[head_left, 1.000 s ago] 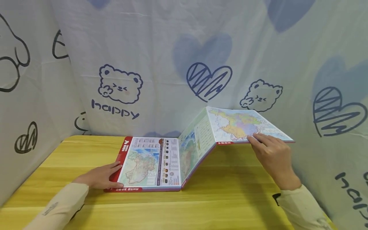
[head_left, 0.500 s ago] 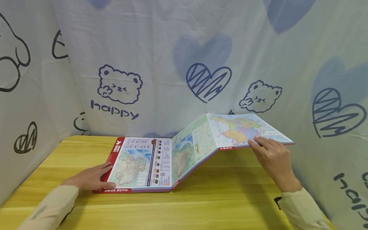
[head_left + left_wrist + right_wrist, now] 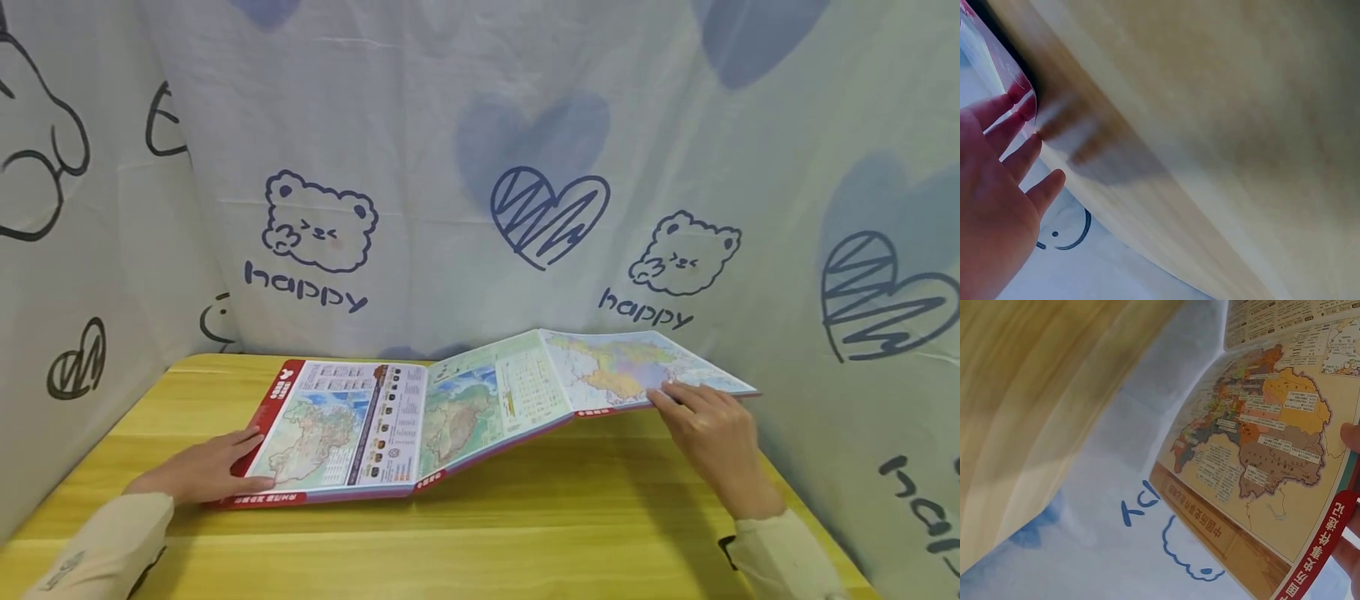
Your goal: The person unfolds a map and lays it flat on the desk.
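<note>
A folding map of stiff panels stretches across the table, unfolded to three panels. Its left panel, with a red border, lies low; the middle one slopes up to a raised fold, and the right panel is held above the table. My left hand rests on the red left border, fingers extended; the left wrist view has its straight fingertips at the red edge. With my right hand I pinch the near edge of the right panel. The right wrist view shows that panel's printed underside, with fingertips at its edge.
The wood-grain table extends in front of the map. A pale cloth printed with hearts and bears hangs behind it and along both sides, close to the table's edges.
My left hand has moved left together with the left panel. The raised fold has sunk and the middle panel has flattened, while my right hand has lowered slightly, still pinching the right panel.
</note>
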{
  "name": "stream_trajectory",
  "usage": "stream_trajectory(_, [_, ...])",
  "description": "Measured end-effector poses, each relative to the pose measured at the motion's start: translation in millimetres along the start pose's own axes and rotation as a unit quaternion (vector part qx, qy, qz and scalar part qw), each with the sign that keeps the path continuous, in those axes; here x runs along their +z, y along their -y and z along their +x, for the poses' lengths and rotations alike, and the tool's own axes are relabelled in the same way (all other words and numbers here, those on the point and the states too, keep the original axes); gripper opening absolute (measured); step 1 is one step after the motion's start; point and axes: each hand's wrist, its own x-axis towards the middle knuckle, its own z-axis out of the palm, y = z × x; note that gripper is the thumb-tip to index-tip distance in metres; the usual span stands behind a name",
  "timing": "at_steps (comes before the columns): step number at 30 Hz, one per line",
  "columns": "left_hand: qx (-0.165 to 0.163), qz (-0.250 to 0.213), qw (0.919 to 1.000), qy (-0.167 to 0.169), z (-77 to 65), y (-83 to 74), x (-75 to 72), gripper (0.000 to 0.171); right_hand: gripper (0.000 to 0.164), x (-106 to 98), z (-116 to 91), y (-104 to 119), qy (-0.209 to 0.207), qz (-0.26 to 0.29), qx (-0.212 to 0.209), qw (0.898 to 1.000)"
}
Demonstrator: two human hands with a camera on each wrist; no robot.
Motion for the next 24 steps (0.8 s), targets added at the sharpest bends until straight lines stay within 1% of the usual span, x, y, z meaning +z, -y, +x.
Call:
stream_trajectory(4, [-0.01, 0.006, 0.9999, 0.001, 0.4, 2.4, -1.0, 0.1, 0.056, 2.4, -9.0, -1.3, 0.004, 0.007, 0.002, 1.0])
stream_trajectory(9, [-0.016, 0.009, 0.9998, 0.004, 0.8, 4.2, -3.7, 0.092, 0.053, 3.8, -23.7, -1.7, 0.004, 0.01, 0.003, 1.0])
stream_trajectory(12, [-0.021, 0.014, 0.9997, 0.007, 0.9, 4.7, -5.4, 0.091, 0.054, 4.7, -31.7, -1.4, 0.003, 0.013, -0.003, 1.0])
stream_trajectory(16, [-0.031, 0.012, 0.9993, 0.017, 1.0, 4.8, -6.3, 0.094, 0.057, 7.5, -41.2, -2.5, 0.02, 0.025, -0.019, 0.999])
stream_trajectory(18, [-0.033, 0.01, 0.9992, 0.022, 1.1, 4.8, -7.0, 0.095, 0.047, 8.8, -45.9, -3.2, 0.038, 0.036, -0.024, 0.998])
stream_trajectory(20, [-0.033, 0.009, 0.9991, 0.026, 1.6, 5.2, -6.5, 0.097, 0.028, 9.6, -51.0, -3.7, 0.057, 0.043, -0.026, 0.997])
stream_trajectory(21, [-0.033, 0.01, 0.999, 0.028, 1.7, 5.4, -6.2, 0.098, 0.022, 10.0, -53.8, -3.8, 0.065, 0.045, -0.027, 0.997])
stream_trajectory(22, [-0.033, 0.013, 0.9989, 0.03, 1.8, 5.7, -5.7, 0.099, 0.021, 9.5, -56.2, -3.4, 0.076, 0.045, -0.026, 0.996])
stream_trajectory(24, [-0.032, 0.016, 0.9989, 0.031, 1.6, 6.5, -4.6, 0.101, 0.025, 9.7, -61.0, -2.6, 0.095, 0.041, -0.024, 0.994])
